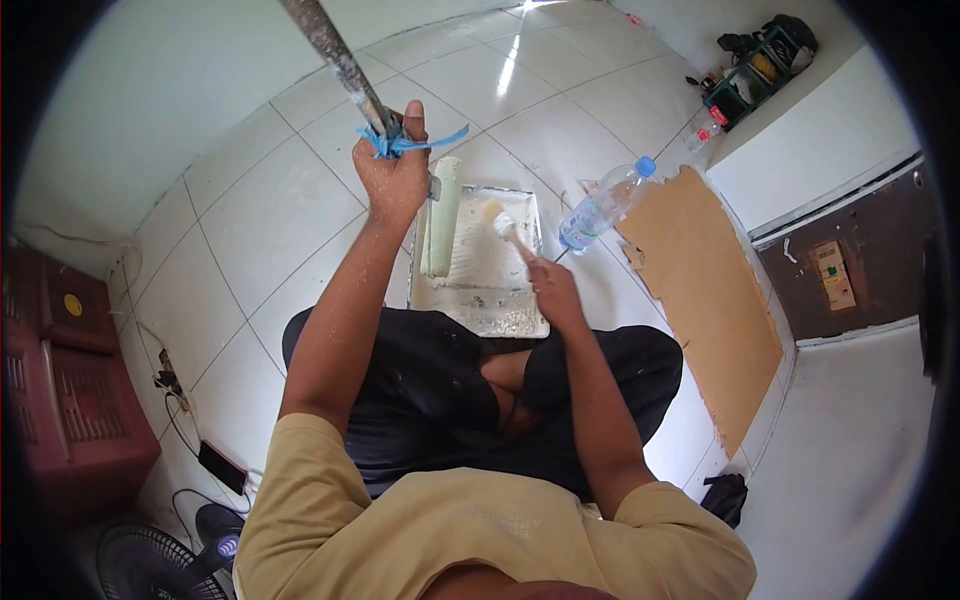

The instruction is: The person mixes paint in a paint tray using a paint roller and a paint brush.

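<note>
My left hand is closed around the lower end of a paint roller's speckled pole, where blue plastic string is tied. The pale green roller sleeve hangs over the left side of a paint tray smeared with white paint. In my right hand is a paintbrush, its handle gripped and its pale bristles pointing away from me over the tray. The tray lies on the floor just in front of my crossed legs.
A plastic water bottle with a blue cap stands right of the tray, beside a brown cardboard sheet. To the left are a dark red cabinet, a power strip, a phone and a fan. A green crate sits far right.
</note>
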Action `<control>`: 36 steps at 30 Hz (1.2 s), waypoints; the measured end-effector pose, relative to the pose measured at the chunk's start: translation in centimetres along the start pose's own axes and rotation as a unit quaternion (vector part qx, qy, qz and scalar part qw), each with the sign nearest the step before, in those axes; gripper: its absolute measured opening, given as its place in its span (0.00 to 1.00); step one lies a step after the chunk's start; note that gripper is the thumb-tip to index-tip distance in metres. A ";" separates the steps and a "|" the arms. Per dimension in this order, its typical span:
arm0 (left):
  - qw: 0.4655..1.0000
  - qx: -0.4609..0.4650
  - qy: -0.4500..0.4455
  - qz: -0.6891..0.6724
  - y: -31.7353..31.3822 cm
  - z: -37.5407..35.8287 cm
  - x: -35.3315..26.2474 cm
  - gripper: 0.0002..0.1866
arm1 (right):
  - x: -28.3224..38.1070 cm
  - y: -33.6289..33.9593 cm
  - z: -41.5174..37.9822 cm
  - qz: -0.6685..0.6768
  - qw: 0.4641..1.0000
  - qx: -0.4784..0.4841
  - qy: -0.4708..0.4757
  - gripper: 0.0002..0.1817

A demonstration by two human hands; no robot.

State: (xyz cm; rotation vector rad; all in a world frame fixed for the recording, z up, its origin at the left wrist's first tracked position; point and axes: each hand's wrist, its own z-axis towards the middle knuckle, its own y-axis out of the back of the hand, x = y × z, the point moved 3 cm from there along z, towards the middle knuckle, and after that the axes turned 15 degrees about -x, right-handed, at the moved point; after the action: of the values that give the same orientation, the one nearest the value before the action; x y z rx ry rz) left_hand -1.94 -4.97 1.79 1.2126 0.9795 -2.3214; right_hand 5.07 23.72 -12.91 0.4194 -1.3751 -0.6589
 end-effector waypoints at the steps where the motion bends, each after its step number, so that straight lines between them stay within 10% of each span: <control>1: 1.000 -0.004 -0.004 0.002 0.2 -0.2 -0.5 0.22 | 0.7 2.0 0.3 0.012 1.000 -0.002 -0.013 0.31; 16: 0.998 0.041 0.048 0.029 -0.6 -2.5 2.0 0.22 | -4.8 12.7 2.4 0.117 0.979 -0.027 -0.166 0.34; 18: 0.983 0.074 -0.056 0.160 -0.1 -2.0 6.9 0.23 | -2.7 13.7 2.1 0.376 0.909 -0.055 -0.171 0.32; 20: 0.989 0.055 0.069 0.115 -1.4 -1.1 6.6 0.26 | -2.0 14.5 2.1 0.454 0.877 -0.020 -0.156 0.29; 22: 0.988 0.062 0.098 0.097 -1.9 -0.5 8.1 0.28 | -4.0 13.4 2.0 0.690 0.685 0.079 -0.220 0.28; 23: 0.988 0.055 0.063 0.130 -1.8 -0.4 8.1 0.29 | -5.8 12.1 1.7 0.541 0.790 0.057 -0.283 0.27; 24: 0.989 0.060 0.063 0.123 -1.8 -0.7 8.1 0.29 | -11.3 10.5 2.6 0.215 0.962 0.139 -0.092 0.29; 25: 0.988 0.060 0.042 0.133 -1.4 -1.0 8.0 0.29 | -8.7 10.4 1.5 -0.203 0.970 0.119 -0.058 0.32; 32: 0.988 0.050 -0.016 0.146 -0.8 -1.2 6.0 0.26 | -5.1 10.3 1.4 0.318 0.904 0.068 -0.279 0.24; 36: 0.991 0.033 0.036 0.126 -0.3 -1.1 6.8 0.22 | -6.6 11.2 1.3 0.061 0.983 0.137 -0.108 0.24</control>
State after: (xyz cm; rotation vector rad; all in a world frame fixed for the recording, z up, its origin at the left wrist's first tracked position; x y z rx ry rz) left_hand -5.41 -3.87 -4.11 1.3692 0.7308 -2.1398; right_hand 5.47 36.58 -10.60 0.4887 -1.6928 -0.4240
